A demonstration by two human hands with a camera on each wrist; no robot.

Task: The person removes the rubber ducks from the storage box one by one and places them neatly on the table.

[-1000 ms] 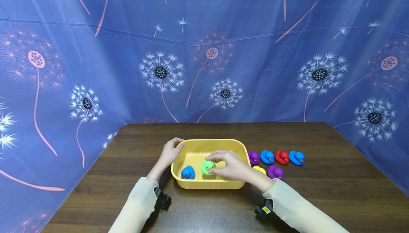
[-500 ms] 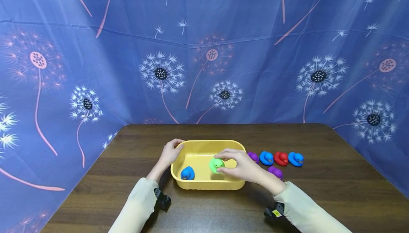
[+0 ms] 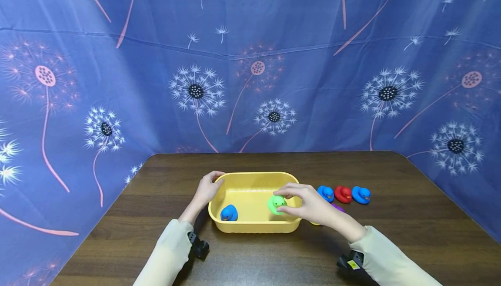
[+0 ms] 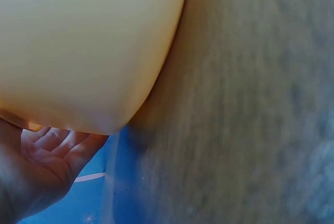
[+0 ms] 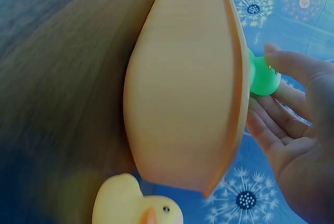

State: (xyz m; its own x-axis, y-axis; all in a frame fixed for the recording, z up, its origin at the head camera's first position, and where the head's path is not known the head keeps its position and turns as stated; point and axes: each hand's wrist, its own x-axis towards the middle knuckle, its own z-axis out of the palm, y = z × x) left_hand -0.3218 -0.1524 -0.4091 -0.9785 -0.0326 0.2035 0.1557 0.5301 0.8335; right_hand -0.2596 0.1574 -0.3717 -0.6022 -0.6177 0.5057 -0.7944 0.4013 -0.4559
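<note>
A yellow plastic tub (image 3: 256, 227) stands on the wooden table. My left hand (image 3: 205, 191) holds its left end, thumb at the rim and fingers along the outer wall. Between thumb and fingers, my right hand (image 3: 307, 203) pinches a green rubber duck (image 3: 273, 206) over the right part of the tub. The right wrist view shows the duck's green head (image 5: 266, 79) standing out past the rim beside the thumb. A blue rubber duck (image 3: 228, 213) sits in the tub's front left corner.
Right of the tub, a blue duck (image 3: 325, 193), a red duck (image 3: 343, 194) and another blue duck (image 3: 361, 195) form a row. A purple duck (image 3: 338, 207) is mostly hidden by my right hand. A yellow duck (image 5: 117, 203) lies close by the tub's right end.
My right hand has carried the green duck rightward over the tub, from near its middle to its right part. The left hand keeps its place on the tub's left end.
</note>
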